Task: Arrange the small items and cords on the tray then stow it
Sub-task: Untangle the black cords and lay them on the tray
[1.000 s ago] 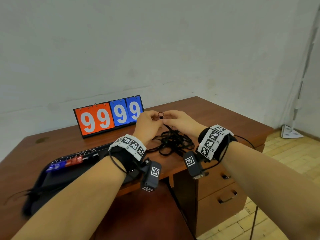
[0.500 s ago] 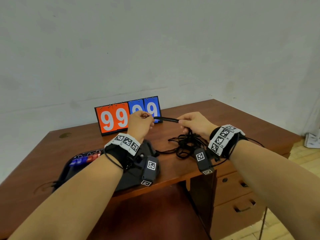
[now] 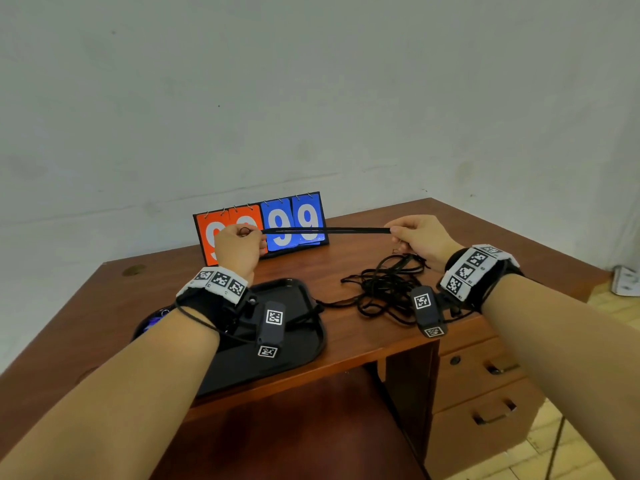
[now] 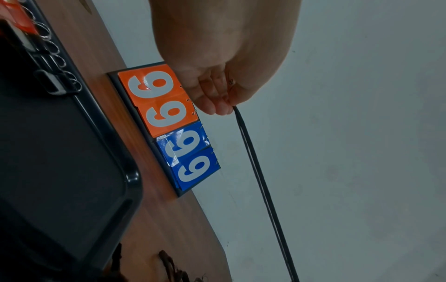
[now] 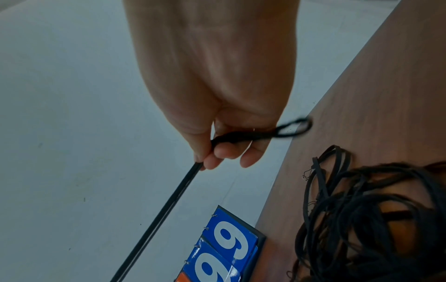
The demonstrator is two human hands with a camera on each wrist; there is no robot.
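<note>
A brown desk (image 3: 433, 216) stands against a pale wall. Both hands, the left hand (image 3: 239, 249) and the right hand (image 3: 420, 237), pinch the black cord (image 3: 325, 231), now stretched wider apart than before.

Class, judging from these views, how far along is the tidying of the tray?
Done: small clips line the tray far edge. In hand: left hand and right hand hold one black cord stretched taut. Left: the cord tangle on the desk, then stowing.

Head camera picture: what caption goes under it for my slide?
Both hands, left and right, stretch a black cord above the desk, near the tray.
</note>
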